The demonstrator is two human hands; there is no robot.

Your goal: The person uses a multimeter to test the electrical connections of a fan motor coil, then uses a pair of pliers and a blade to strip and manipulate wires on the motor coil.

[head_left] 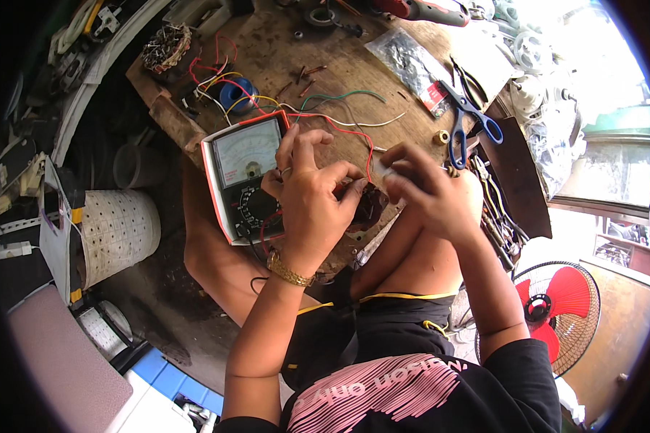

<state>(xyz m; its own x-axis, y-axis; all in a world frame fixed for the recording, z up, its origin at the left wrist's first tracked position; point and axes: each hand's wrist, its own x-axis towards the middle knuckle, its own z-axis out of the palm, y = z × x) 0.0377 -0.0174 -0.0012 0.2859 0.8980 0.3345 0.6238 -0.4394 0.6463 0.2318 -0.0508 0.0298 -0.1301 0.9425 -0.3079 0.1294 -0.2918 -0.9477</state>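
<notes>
My left hand (314, 195) is closed in a pinch, thumb against forefinger, at the end of a red wire (369, 148). Its other fingers curl over the right edge of an analog multimeter (247, 148) with a white face, black dial and red-orange case. Across from it, my right hand (433, 191) is smeared by motion, its fingertips close to the wire's end; whether it holds anything is unclear. Below and between the hands sits a dark reddish-brown part (368, 209), mostly covered by my left hand. White (383, 123) and green wires (350, 94) run across the wooden bench.
Blue-handled scissors (469, 119), black-handled pliers (469, 81) and a plastic bag (408, 61) lie at the bench's right. A blue solder spool (237, 95) stands behind the multimeter. Several hand tools fill a box (516, 180) by my right knee. A red-bladed fan (556, 303) stands at right.
</notes>
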